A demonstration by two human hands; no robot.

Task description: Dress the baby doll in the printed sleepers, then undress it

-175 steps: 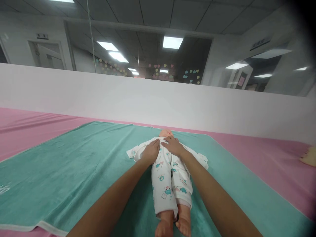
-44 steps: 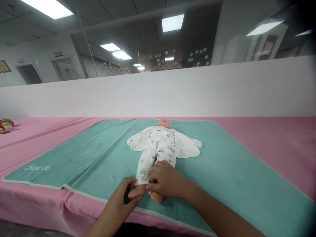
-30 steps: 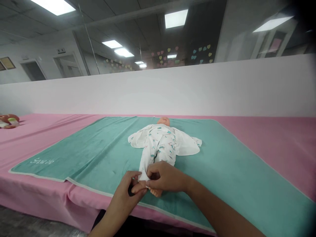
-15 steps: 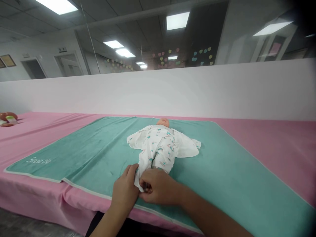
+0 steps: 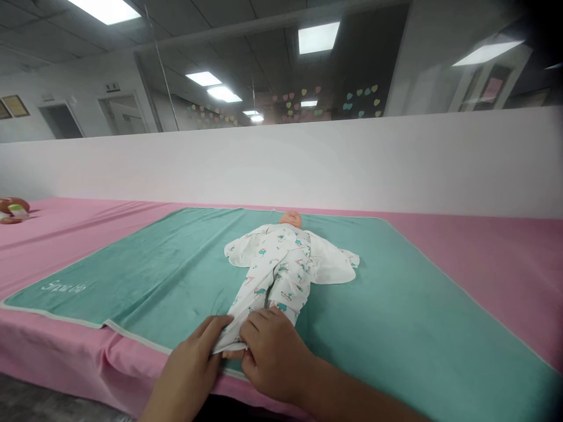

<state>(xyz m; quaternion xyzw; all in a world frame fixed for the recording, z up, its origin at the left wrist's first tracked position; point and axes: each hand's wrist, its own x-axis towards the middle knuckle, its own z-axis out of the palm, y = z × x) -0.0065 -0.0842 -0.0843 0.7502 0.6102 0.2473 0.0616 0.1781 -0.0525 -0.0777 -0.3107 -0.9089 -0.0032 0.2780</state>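
While a wide blue-green cloth with pale edging (image 5: 145,258) covers the middle of a surface draped in smooth pink fabric (image 5: 492,252), a baby doll in white printed clothing (image 5: 285,252) lies face up on it, head toward the far side. Its white top spreads out flat to both sides. The left hand (image 5: 193,357) and right hand (image 5: 275,351) each pinch one side of the white trouser cuff (image 5: 231,337) near the front edge; part of a foot shows below. White lettering (image 5: 64,286) marks the cloth's left corner, and grey floor (image 5: 44,401) shows below the pink drape. Behind runs a plain, low white wall (image 5: 281,164), topped by dark glass (image 5: 268,58) showing bright rectangular light panels (image 5: 319,38) and small coloured heart shapes (image 5: 360,99). At the far left, a rounded brown object (image 5: 13,203), perhaps a toy, is cut off by the frame.
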